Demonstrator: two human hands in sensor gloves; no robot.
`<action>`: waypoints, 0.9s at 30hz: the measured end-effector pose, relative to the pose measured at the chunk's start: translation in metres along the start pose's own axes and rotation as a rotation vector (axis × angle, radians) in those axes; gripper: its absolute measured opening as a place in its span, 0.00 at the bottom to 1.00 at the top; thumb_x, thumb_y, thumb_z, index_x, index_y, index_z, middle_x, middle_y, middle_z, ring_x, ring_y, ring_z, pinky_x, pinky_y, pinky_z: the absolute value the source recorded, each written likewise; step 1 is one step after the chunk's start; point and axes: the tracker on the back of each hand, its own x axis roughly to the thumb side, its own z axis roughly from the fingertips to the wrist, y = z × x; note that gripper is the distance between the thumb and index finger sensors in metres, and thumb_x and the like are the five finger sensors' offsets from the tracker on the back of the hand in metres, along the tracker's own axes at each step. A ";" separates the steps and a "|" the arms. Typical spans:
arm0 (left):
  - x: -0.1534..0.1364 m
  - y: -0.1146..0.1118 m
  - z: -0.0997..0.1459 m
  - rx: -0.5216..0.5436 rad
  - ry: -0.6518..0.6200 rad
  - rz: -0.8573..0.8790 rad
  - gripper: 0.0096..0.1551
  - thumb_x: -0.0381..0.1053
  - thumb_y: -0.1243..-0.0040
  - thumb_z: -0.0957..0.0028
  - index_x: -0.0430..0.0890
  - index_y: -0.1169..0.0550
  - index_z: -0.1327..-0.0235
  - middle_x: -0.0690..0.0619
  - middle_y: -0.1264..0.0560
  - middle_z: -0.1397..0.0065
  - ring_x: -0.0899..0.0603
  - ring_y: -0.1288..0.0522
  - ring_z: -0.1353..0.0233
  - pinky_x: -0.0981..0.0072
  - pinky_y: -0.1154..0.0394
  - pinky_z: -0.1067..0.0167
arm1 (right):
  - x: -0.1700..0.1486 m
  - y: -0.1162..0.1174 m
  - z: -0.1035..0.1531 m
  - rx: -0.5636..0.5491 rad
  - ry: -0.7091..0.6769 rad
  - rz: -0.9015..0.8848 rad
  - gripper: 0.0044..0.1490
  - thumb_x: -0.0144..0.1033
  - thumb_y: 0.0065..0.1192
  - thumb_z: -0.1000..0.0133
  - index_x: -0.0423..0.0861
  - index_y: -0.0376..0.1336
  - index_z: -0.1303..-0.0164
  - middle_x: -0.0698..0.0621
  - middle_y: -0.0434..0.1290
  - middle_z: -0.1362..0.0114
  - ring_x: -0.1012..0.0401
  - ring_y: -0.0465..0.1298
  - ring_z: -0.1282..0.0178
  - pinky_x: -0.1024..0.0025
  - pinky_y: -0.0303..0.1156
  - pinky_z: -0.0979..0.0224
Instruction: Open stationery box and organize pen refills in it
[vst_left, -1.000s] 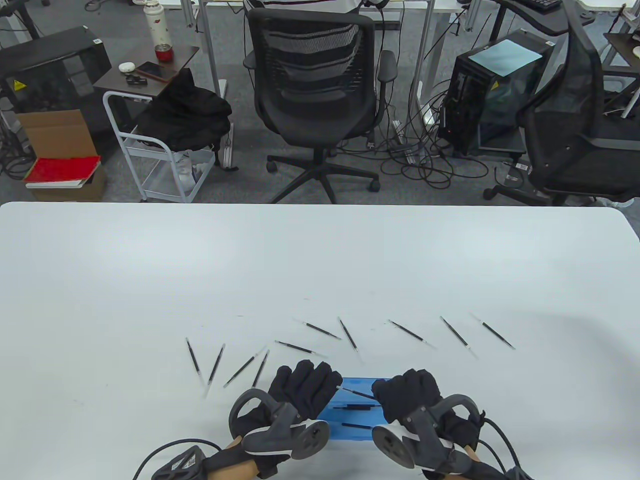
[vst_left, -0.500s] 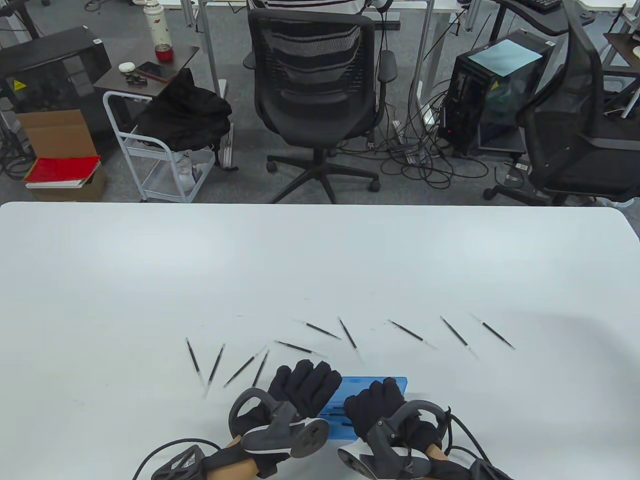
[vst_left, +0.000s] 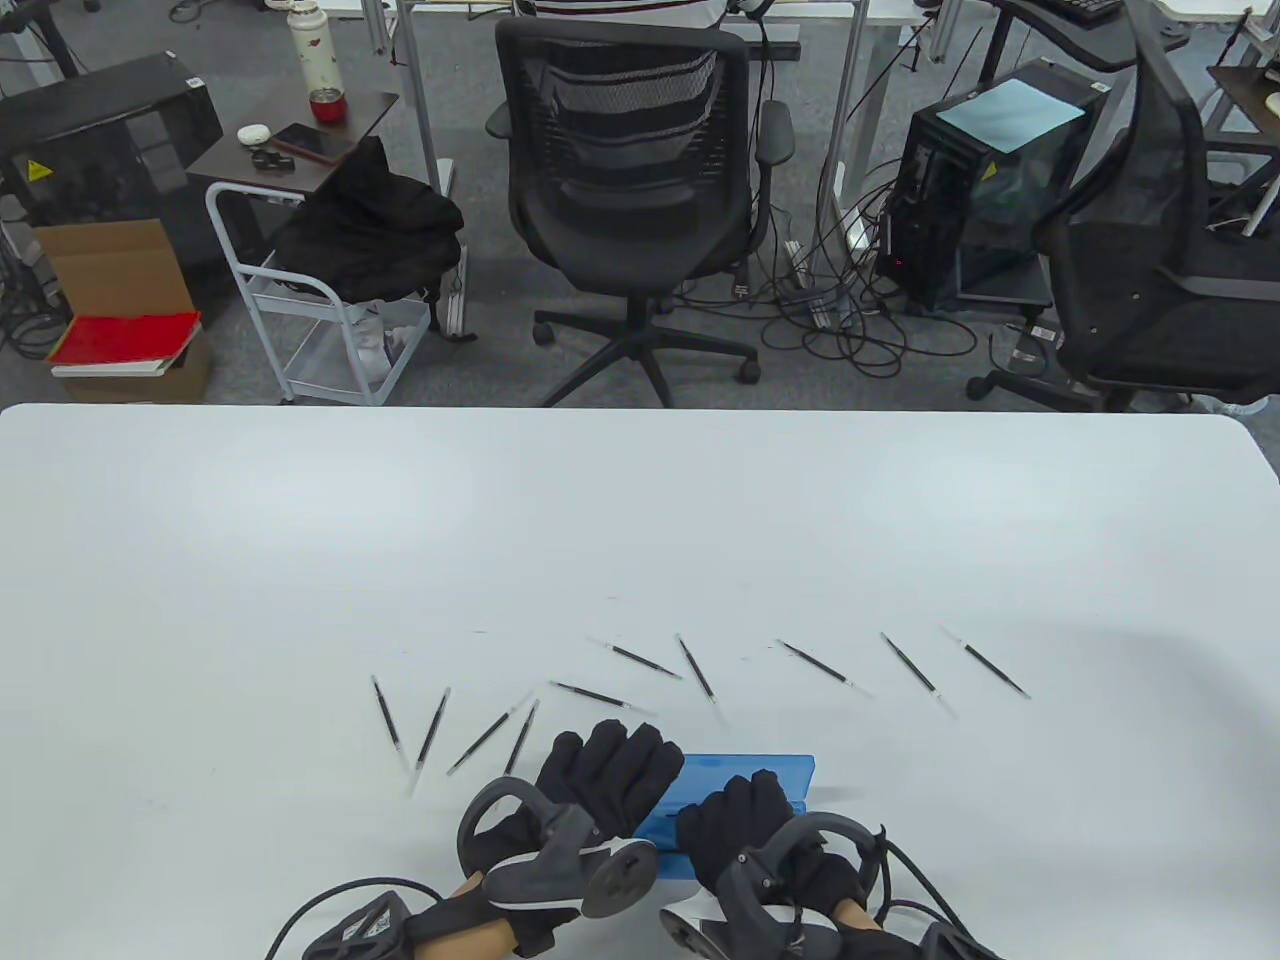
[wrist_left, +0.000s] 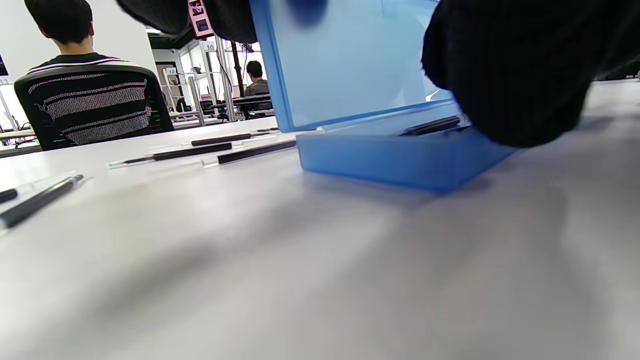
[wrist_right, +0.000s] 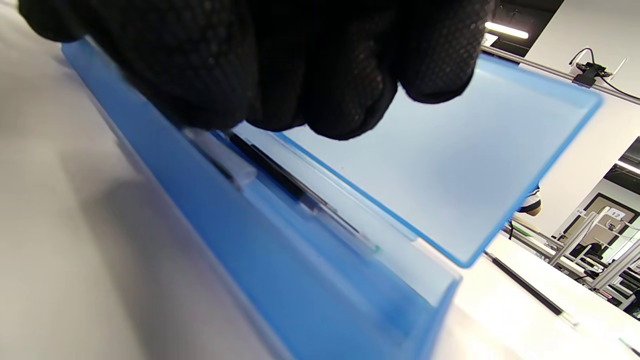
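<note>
From above, your hands hide the stationery box (vst_left: 745, 778). Your right wrist view shows refills (wrist_right: 280, 180) inside; left hand (vst_left: 610, 775) holds the lid (wrist_left: 345, 55), right hand's (vst_left: 740, 825) grip I cannot tell.

White surface (vst_left: 640, 520) — blue stationery box (vst_left: 745, 778) sits at the near edge, lid up. Loose pen refills (vst_left: 700, 668) lie scattered in a rough arc just beyond it — some left of the box, the rest behind and to its right.
</note>
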 end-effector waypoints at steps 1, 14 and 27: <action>0.000 0.000 0.000 0.000 0.000 -0.001 0.71 0.70 0.35 0.54 0.47 0.61 0.13 0.44 0.59 0.08 0.28 0.48 0.12 0.30 0.43 0.21 | -0.001 -0.003 0.001 -0.008 0.004 -0.013 0.36 0.40 0.76 0.53 0.50 0.65 0.33 0.52 0.82 0.40 0.51 0.82 0.40 0.45 0.74 0.28; 0.000 0.000 0.000 0.000 0.001 -0.001 0.71 0.70 0.34 0.54 0.47 0.61 0.13 0.44 0.59 0.08 0.28 0.48 0.12 0.30 0.43 0.21 | -0.086 -0.048 -0.006 -0.138 0.252 -0.158 0.34 0.39 0.76 0.52 0.51 0.67 0.35 0.52 0.83 0.41 0.51 0.82 0.41 0.46 0.74 0.28; 0.000 0.000 0.000 -0.003 0.000 0.004 0.71 0.70 0.35 0.53 0.47 0.61 0.13 0.44 0.59 0.08 0.29 0.48 0.12 0.30 0.43 0.21 | -0.168 0.047 -0.046 0.252 0.540 -0.212 0.35 0.39 0.75 0.51 0.49 0.66 0.32 0.51 0.82 0.39 0.50 0.82 0.39 0.45 0.73 0.27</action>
